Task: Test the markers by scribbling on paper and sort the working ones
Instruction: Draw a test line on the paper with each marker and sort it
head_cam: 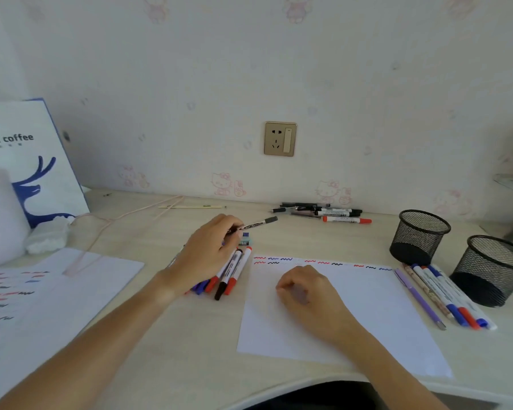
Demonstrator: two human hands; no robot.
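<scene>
The left hand pinches a thin black marker near one end, fingers curled round it; the marker sticks out to the right of the grip, lifted off the desk, with a grey cap at its far tip; the part inside the fingers is hidden. Right under that hand lies a heap of markers, smooth round plastic sticks with red, black and blue caps; the hand covers their far ends. The right hand rests on the paper, fingers loosely curled, holding nothing that shows; its fingertips are tucked under and hard to see. The paper is a flat white sheet; small red, blue and black squiggles run along its far edge. Right of the paper lies a row of pens, one purple, others white with blue and red caps. Just past them stand two black cups of wire mesh, round and see-through; the nearer cup is cut off at the edge. Far beyond the grip lies another small bunch of markers by the wall. Left of the grip lies a second sheet with blurry marks.
</scene>
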